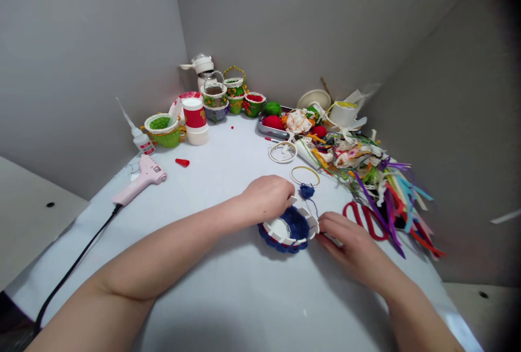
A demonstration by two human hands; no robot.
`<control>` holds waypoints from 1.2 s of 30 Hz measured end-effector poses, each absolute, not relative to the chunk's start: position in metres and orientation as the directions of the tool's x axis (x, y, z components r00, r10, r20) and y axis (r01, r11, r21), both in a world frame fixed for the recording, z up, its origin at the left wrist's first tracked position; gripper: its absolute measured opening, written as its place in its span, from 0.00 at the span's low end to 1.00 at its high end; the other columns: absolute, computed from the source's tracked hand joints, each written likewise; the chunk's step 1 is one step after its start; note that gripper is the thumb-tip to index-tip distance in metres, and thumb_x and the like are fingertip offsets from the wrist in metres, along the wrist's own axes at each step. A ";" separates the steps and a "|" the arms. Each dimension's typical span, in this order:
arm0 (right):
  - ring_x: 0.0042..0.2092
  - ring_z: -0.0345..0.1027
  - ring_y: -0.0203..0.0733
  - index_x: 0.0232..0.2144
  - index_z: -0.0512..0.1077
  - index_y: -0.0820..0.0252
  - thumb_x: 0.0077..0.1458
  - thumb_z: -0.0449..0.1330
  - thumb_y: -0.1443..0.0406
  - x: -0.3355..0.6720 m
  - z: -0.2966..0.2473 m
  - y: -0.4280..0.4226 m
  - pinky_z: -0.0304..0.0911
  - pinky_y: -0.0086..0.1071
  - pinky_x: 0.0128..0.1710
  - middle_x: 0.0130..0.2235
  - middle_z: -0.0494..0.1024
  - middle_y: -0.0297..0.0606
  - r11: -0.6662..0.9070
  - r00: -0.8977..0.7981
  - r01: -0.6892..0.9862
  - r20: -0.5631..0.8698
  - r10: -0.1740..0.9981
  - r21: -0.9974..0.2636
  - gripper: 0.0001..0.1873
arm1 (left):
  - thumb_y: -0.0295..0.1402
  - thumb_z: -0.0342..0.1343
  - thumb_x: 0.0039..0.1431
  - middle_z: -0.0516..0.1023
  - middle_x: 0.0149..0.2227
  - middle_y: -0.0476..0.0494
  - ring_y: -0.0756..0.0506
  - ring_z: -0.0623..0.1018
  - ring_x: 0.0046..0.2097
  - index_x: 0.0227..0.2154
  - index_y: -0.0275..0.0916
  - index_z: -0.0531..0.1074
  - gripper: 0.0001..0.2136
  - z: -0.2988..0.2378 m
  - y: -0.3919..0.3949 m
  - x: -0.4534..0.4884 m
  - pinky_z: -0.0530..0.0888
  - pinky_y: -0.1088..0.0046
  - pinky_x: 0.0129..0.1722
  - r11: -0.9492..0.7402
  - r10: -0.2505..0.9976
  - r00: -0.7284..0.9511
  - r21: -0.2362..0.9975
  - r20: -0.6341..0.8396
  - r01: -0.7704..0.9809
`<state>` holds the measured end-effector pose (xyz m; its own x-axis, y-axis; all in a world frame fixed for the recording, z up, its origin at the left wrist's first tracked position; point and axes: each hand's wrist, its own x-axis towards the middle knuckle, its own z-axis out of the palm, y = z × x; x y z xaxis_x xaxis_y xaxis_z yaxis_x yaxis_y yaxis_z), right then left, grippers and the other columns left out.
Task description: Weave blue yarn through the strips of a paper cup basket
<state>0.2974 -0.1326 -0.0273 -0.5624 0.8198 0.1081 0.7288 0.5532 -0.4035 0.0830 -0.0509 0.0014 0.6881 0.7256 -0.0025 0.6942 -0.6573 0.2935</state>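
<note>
A small basket [280, 244], woven of dark blue yarn between upright white paper strips, is on the white table in front of me. Curled over its far left rim, my left hand [268, 194] grips the strips there, with its fingertips partly hidden. My right hand [345, 241] is at the right rim, its fingers pinched together where a strand of blue yarn reaches them. That strand comes from a little blue yarn ball [306, 191] lying just behind the basket. Red-handled scissors [368, 221] lie beyond my right hand.
A pink glue gun [140, 178] with a black cord, a glue bottle [142, 141] and a red cap [183, 162] lie left. Finished baskets [215, 103] stand at the back. Yarn balls fill a metal tray [273, 132]; a heap of ribbons [366, 167] spreads right, near a gold ring [305, 168].
</note>
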 end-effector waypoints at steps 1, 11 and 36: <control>0.35 0.63 0.40 0.31 0.65 0.59 0.61 0.49 0.69 0.296 -0.030 -0.133 0.59 0.32 0.33 0.33 0.69 0.39 0.540 -0.555 0.735 0.094 0.827 -0.411 0.07 | 0.32 0.49 0.56 0.78 0.32 0.41 0.42 0.77 0.37 0.29 0.39 0.74 0.09 0.004 -0.052 0.082 0.69 0.71 0.33 -0.668 0.712 0.702 0.288 -0.017 0.686; 0.35 0.63 0.39 0.34 0.66 0.58 0.61 0.49 0.68 0.292 -0.042 -0.128 0.58 0.31 0.33 0.33 0.68 0.38 0.443 -0.427 0.702 0.169 0.888 -0.558 0.06 | 0.35 0.52 0.55 0.78 0.40 0.42 0.42 0.76 0.41 0.39 0.40 0.72 0.11 0.012 -0.055 0.076 0.71 0.70 0.37 -0.659 0.713 0.696 0.263 -0.082 0.705; 0.34 0.65 0.38 0.33 0.70 0.59 0.59 0.52 0.66 0.273 -0.060 -0.120 0.60 0.31 0.34 0.32 0.73 0.37 0.325 -0.243 0.607 0.220 0.945 -0.725 0.07 | 0.32 0.49 0.55 0.79 0.33 0.43 0.44 0.76 0.36 0.33 0.40 0.75 0.09 0.005 -0.055 0.083 0.67 0.73 0.32 -0.694 0.666 0.746 0.342 -0.030 0.633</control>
